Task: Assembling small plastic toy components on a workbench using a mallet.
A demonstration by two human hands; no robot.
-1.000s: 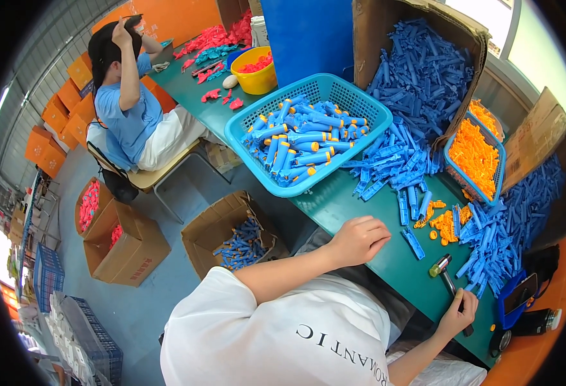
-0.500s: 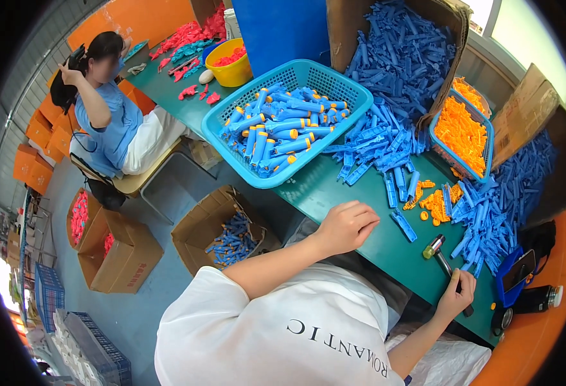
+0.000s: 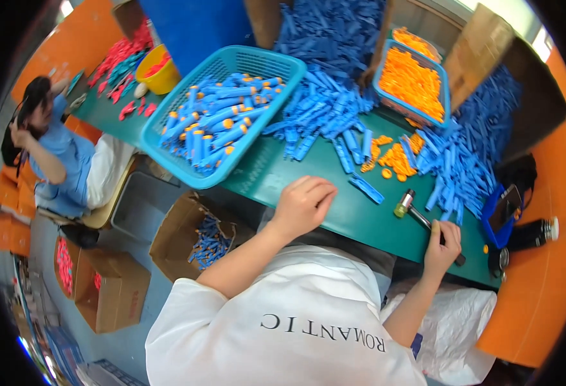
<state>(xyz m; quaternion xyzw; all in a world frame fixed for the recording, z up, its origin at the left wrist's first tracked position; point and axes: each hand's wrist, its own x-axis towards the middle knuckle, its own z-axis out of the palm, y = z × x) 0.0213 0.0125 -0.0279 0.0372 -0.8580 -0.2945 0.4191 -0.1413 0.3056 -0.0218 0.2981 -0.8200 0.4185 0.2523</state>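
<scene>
My left hand [image 3: 303, 207] is over the table's near edge, its fingers curled closed; whatever they hold, if anything, is hidden. To its right, a single blue half-shell [image 3: 366, 188] lies on the green table [image 3: 263, 183]. My right hand [image 3: 442, 248] is closed round the handle of a small hammer [image 3: 419, 217], which rests on the table with its clear yellowish head pointing away to the left. Beyond the hammer head lie small orange plastic parts [image 3: 398, 159] and a heap of blue half-shells [image 3: 459, 167].
A teal basket [image 3: 157, 161] of blue tubes with orange ends stands at the left. An orange-filled basket [image 3: 447, 106] and more blue shells are at the back. A black bottle [image 3: 532, 235] stands far right. A box [image 3: 167, 241] sits below; a seated person [image 3: 64, 154] is at left.
The whole view has shifted and tilted, so the table items appear further left. My left hand stays curled near the table edge and my right hand keeps hold of the hammer.
</scene>
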